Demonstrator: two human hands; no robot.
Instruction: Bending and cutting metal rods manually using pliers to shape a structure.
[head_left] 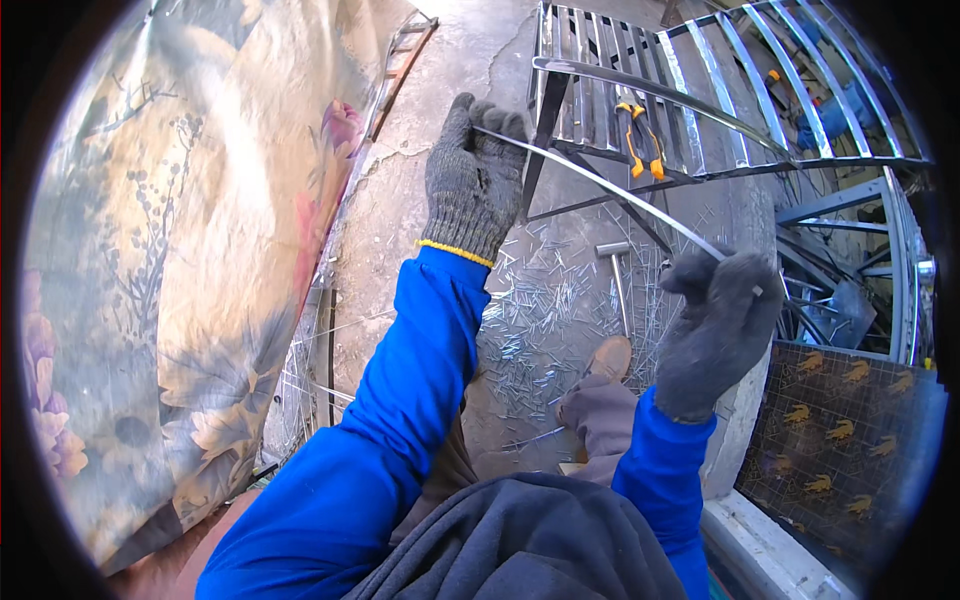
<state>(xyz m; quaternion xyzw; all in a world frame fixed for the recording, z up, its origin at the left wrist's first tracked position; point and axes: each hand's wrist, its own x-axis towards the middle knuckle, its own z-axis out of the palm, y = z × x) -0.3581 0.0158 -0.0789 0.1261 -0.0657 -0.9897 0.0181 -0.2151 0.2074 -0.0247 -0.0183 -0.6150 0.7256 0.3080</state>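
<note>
A large flowered sheet in faded gold and blue fills the left side, standing against the cracked concrete floor. At the upper right a frame of polished metal bars lies flat, with orange-handled pliers resting on it. Below, a dark panel with golden bird patterns leans at the right edge. Short metal pins are scattered over the floor, and a hammer lies among them. A thin metal strip spans the space between both gloved hands. The left hand closes its fingers around the strip's upper end; the right hand is clenched on its lower end.
</note>
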